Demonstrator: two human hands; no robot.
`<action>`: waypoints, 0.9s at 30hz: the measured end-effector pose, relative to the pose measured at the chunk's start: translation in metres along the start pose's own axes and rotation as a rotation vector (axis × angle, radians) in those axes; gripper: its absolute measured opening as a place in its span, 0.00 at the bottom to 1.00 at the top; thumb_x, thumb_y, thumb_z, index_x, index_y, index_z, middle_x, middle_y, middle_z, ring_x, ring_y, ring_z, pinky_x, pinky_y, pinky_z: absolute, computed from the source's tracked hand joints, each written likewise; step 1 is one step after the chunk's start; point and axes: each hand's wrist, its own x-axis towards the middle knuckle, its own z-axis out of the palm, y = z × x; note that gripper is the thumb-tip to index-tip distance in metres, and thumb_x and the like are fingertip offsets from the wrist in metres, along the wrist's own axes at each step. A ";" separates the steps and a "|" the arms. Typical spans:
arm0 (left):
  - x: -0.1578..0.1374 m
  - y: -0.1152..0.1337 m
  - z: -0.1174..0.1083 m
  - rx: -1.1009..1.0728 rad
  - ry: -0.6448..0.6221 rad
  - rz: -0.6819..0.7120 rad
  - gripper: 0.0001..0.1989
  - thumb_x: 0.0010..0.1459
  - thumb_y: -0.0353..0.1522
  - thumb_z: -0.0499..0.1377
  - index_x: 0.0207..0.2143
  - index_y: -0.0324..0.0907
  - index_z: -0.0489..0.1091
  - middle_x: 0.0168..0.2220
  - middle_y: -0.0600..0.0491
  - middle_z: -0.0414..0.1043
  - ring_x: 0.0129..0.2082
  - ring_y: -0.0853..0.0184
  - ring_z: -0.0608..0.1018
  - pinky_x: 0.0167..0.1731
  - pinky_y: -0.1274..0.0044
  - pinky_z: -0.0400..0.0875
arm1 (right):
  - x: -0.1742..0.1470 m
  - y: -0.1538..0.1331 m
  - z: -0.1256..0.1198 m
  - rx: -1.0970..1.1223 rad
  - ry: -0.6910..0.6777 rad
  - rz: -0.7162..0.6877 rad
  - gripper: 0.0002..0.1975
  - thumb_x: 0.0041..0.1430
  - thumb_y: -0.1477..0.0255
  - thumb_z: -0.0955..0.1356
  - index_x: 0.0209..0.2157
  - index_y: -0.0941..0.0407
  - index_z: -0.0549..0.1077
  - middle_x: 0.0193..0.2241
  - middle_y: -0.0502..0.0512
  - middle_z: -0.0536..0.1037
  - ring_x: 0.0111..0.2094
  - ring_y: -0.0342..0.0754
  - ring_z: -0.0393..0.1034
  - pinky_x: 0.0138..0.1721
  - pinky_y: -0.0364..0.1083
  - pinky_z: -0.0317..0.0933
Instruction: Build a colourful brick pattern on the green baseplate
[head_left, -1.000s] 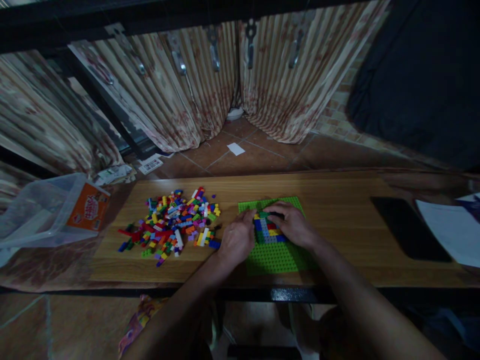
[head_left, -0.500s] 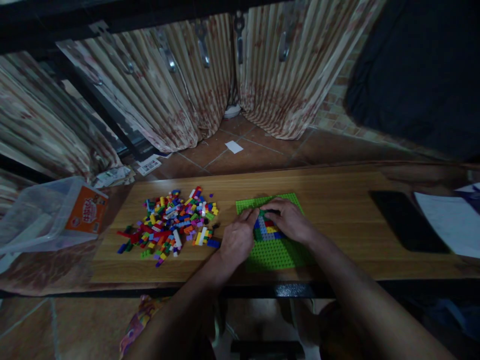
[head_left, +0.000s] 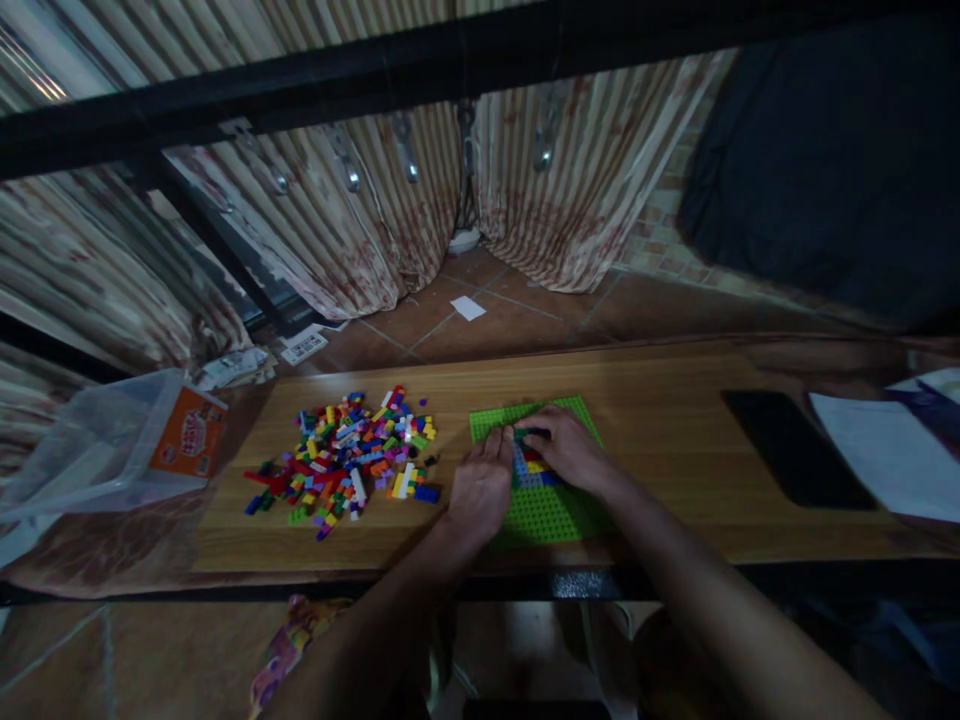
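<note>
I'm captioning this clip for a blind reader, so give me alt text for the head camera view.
Two bare hands, the left hand and right hand, press on a small multicoloured brick build on a green baseplate on a wooden table. A pile of loose coloured bricks lies to the left, a dark phone to the right.

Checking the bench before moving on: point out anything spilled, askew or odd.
Nothing damaged. Loose bricks lie scattered on the table left of the green baseplate; the plastic tub lies tipped on its side at the left end.
</note>
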 end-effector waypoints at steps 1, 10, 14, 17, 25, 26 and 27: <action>-0.001 -0.001 0.002 -0.009 0.011 0.007 0.28 0.58 0.19 0.46 0.61 0.36 0.55 0.58 0.40 0.63 0.55 0.59 0.71 0.53 0.68 0.68 | -0.002 0.000 0.000 0.003 0.005 -0.004 0.12 0.54 0.76 0.68 0.39 0.50 0.79 0.35 0.54 0.77 0.40 0.50 0.69 0.47 0.53 0.62; 0.000 -0.024 -0.011 -0.340 0.119 -0.160 0.27 0.58 0.22 0.48 0.61 0.37 0.56 0.55 0.41 0.67 0.49 0.61 0.76 0.50 0.71 0.71 | -0.008 0.012 -0.019 0.125 0.095 0.154 0.14 0.60 0.68 0.63 0.43 0.54 0.76 0.42 0.58 0.79 0.43 0.51 0.73 0.46 0.53 0.65; 0.000 -0.022 -0.011 -0.409 0.116 -0.170 0.25 0.59 0.24 0.48 0.60 0.36 0.58 0.53 0.41 0.69 0.48 0.60 0.77 0.51 0.68 0.70 | -0.007 0.011 -0.019 -0.026 0.096 0.117 0.14 0.59 0.70 0.62 0.40 0.56 0.77 0.40 0.60 0.78 0.42 0.53 0.73 0.47 0.53 0.65; -0.002 -0.017 -0.006 -0.464 0.111 -0.144 0.26 0.59 0.25 0.50 0.60 0.35 0.57 0.54 0.41 0.68 0.50 0.60 0.75 0.52 0.68 0.69 | -0.009 0.010 -0.017 -0.098 0.065 0.095 0.13 0.59 0.69 0.62 0.40 0.56 0.77 0.39 0.60 0.77 0.41 0.53 0.72 0.46 0.54 0.65; -0.003 -0.013 -0.001 -0.596 0.100 -0.108 0.27 0.56 0.25 0.51 0.60 0.37 0.57 0.55 0.42 0.68 0.51 0.61 0.74 0.54 0.70 0.69 | -0.024 0.007 -0.024 -0.050 -0.220 -0.023 0.28 0.51 0.58 0.69 0.54 0.53 0.68 0.52 0.60 0.71 0.53 0.58 0.66 0.53 0.58 0.60; -0.003 -0.013 0.000 -0.603 0.106 -0.096 0.28 0.56 0.25 0.51 0.60 0.37 0.57 0.55 0.43 0.68 0.50 0.62 0.75 0.53 0.70 0.69 | -0.026 0.007 -0.025 -0.061 -0.253 -0.031 0.33 0.49 0.57 0.70 0.56 0.53 0.66 0.54 0.60 0.69 0.55 0.59 0.63 0.55 0.59 0.59; -0.002 -0.013 0.001 -0.607 0.107 -0.083 0.28 0.56 0.25 0.51 0.61 0.38 0.56 0.55 0.43 0.68 0.49 0.63 0.75 0.53 0.70 0.69 | -0.028 0.008 -0.025 -0.080 -0.276 -0.034 0.36 0.46 0.57 0.71 0.57 0.53 0.64 0.56 0.61 0.67 0.56 0.61 0.62 0.56 0.59 0.58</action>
